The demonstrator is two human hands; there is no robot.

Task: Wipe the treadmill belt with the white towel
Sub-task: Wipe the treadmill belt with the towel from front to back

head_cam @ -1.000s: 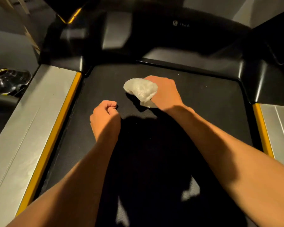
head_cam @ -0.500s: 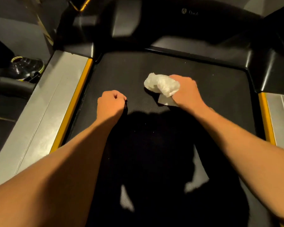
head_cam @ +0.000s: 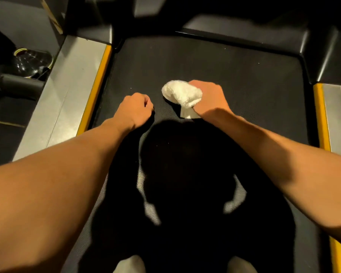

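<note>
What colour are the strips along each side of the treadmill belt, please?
Yellow strips, seen in the head view, the only one.

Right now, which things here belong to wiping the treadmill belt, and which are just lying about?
For the job: white towel, gripped in the right hand; treadmill belt under it; left hand, a fist on the belt.
Just there: grey side rail; clear plastic thing left of the treadmill, maybe a bottle.

Premises: gym or home exercise area, dimly lit. Evidence: treadmill with black textured belt (head_cam: 215,66), silver side rails (head_cam: 67,95) edged in yellow, and black motor hood (head_cam: 244,34) at the front.
</note>
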